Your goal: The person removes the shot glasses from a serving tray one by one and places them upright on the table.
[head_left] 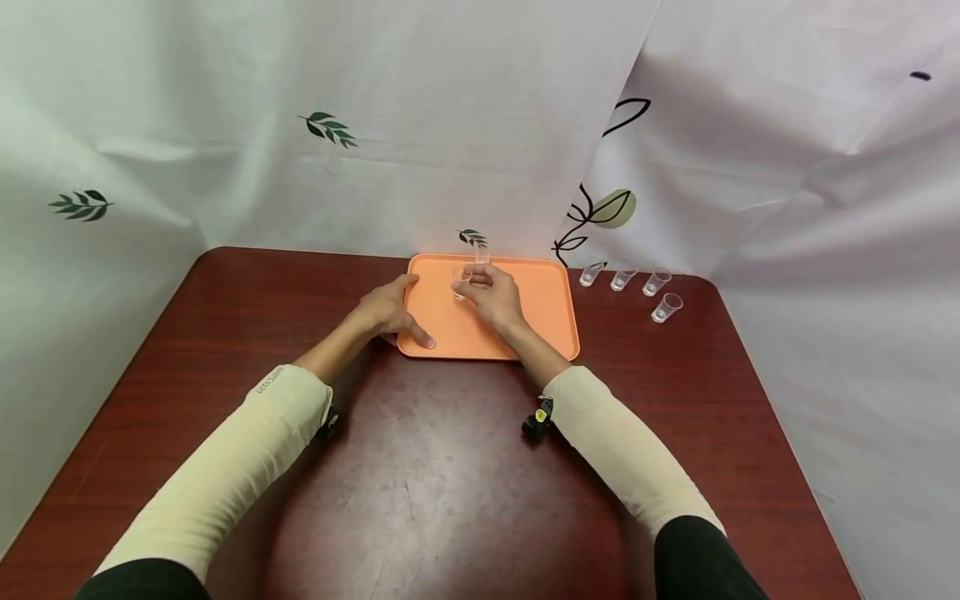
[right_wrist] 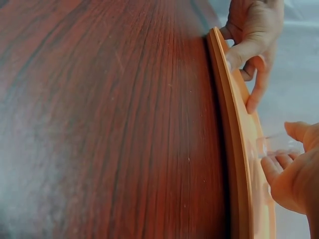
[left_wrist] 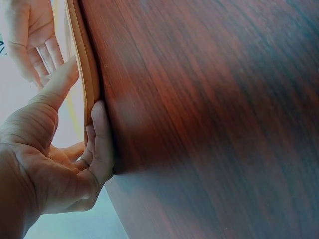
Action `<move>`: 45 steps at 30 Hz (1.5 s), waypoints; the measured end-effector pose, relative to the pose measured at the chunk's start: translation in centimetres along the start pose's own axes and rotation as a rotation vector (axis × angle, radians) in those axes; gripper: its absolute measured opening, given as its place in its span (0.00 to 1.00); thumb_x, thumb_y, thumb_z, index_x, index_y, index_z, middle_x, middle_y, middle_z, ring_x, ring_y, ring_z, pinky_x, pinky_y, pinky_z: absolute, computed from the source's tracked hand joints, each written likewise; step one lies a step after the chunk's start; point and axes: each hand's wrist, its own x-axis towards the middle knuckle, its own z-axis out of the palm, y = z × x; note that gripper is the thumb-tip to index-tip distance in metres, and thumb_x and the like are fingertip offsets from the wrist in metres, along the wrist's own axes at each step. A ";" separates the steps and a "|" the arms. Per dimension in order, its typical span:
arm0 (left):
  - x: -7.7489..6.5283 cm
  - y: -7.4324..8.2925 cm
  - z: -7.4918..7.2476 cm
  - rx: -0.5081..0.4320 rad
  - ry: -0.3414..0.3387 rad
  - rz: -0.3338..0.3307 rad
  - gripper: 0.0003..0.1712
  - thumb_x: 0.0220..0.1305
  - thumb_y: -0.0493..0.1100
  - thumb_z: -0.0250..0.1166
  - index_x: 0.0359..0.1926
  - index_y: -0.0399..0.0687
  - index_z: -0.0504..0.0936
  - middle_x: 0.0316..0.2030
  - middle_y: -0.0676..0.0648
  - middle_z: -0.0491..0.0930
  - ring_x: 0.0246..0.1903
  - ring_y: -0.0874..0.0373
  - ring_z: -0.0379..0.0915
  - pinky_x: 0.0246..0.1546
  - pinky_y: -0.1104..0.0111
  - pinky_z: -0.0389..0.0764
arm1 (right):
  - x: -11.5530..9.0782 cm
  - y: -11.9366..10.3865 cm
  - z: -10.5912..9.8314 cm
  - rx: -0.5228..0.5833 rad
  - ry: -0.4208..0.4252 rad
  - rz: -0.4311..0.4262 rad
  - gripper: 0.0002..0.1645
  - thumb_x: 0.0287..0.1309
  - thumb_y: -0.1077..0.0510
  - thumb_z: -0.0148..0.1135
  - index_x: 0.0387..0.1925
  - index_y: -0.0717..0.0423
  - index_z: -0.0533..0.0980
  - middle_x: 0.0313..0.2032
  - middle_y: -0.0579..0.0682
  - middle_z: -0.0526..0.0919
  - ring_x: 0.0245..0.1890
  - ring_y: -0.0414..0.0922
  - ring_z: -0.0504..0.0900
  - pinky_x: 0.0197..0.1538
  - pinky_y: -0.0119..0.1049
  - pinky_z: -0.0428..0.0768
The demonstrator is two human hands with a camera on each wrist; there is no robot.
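Observation:
An orange rectangular tray lies at the far side of the table. My left hand grips its left end, the thumb over the rim and the lower fingers along the outer side. Over the tray, my right hand pinches a small clear plastic cup between thumb and fingers. The right wrist view shows this cup faintly, low over the tray surface. A second clear cup stands near the tray's back rim, partly hidden behind the right hand.
Several more clear cups stand right of the tray, the nearest cup a little in front of the others. The dark red wooden table ends at a white curtain with leaf prints.

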 end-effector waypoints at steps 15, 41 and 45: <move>-3.9 2.4 -0.4 0.023 -0.018 0.008 0.87 0.38 0.53 0.98 0.93 0.59 0.50 0.84 0.32 0.62 0.67 0.31 0.73 0.31 0.60 0.93 | -1.5 0.7 -1.9 0.039 -0.022 0.023 0.26 0.73 0.56 0.77 0.68 0.59 0.84 0.62 0.61 0.90 0.64 0.56 0.90 0.66 0.47 0.89; -0.8 0.6 -0.5 -0.036 -0.002 -0.015 0.93 0.27 0.52 1.01 0.92 0.69 0.52 0.86 0.37 0.61 0.62 0.33 0.77 0.32 0.55 0.95 | -4.0 1.7 -8.2 0.100 0.032 0.009 0.27 0.70 0.59 0.80 0.66 0.64 0.85 0.61 0.65 0.90 0.51 0.37 0.89 0.52 0.23 0.88; -0.1 0.2 0.0 -0.033 -0.002 -0.015 0.97 0.22 0.55 1.02 0.92 0.68 0.51 0.86 0.36 0.60 0.62 0.31 0.74 0.30 0.55 0.95 | -4.6 2.6 -9.0 0.090 0.053 0.010 0.27 0.69 0.60 0.80 0.65 0.64 0.86 0.61 0.66 0.90 0.49 0.34 0.89 0.52 0.22 0.88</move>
